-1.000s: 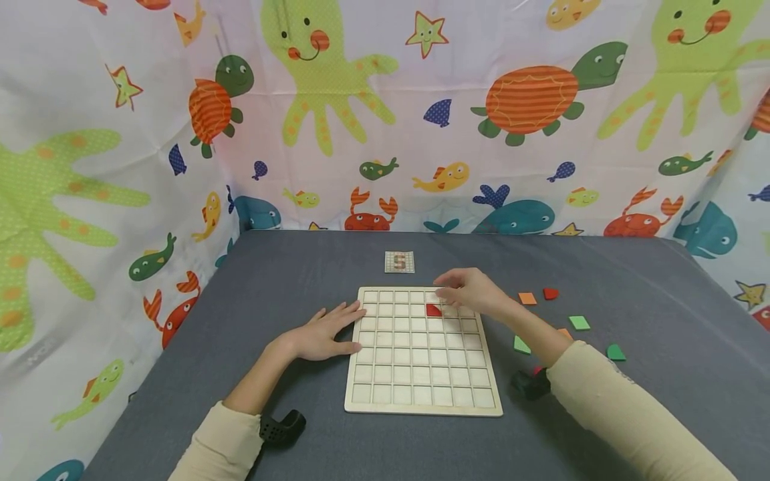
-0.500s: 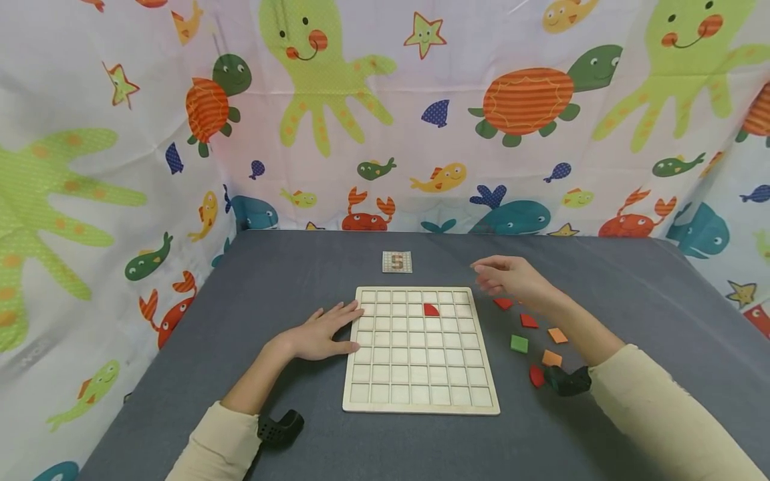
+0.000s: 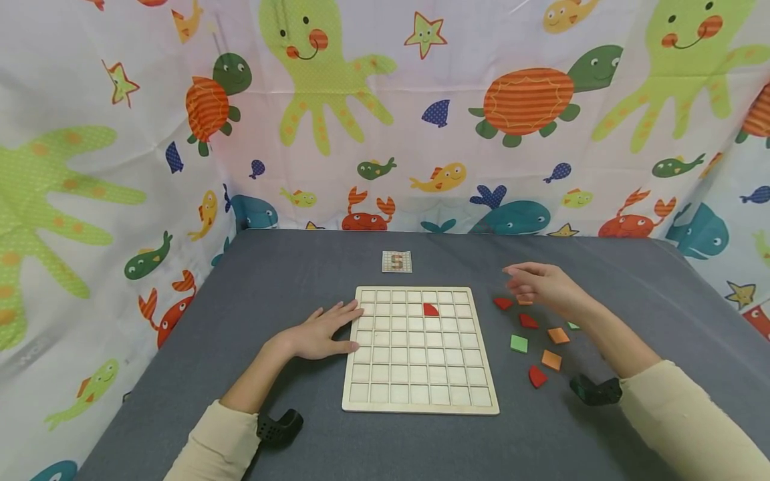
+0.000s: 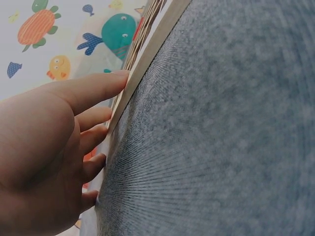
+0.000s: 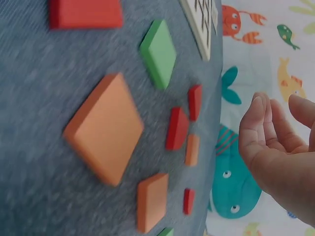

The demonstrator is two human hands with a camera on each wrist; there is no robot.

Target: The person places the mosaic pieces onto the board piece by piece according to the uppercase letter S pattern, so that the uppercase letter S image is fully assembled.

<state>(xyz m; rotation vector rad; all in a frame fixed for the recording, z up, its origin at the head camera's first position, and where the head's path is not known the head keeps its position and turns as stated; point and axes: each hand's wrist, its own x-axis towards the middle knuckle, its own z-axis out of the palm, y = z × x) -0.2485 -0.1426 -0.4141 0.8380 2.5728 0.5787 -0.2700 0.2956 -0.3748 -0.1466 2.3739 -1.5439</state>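
The pale wooden grid board (image 3: 416, 355) lies flat on the grey cloth. One red quarter-round tile (image 3: 430, 310) sits in a cell of its upper part. My left hand (image 3: 321, 334) lies at the board's left side, fingers spread, fingertips touching its edge (image 4: 147, 56). To the right of the board my right hand (image 3: 546, 288) hovers over scattered tiles. Its fingers are loosely bent and hold nothing, as the right wrist view shows. Below it lie an orange square tile (image 5: 106, 130), a green square tile (image 3: 519, 343) and a red rounded tile (image 3: 529, 321).
A small card (image 3: 397, 262) with a gridded figure like an S lies behind the board. More tiles lie right of the board, including a red one (image 3: 537, 376) near the front; my right hand and arm may cover others. A printed curtain (image 3: 445, 120) surrounds the table.
My right hand has moved from over the board's upper right to above the loose tiles, leaving the red tile in its cell. My left hand has stayed at the board's edge.
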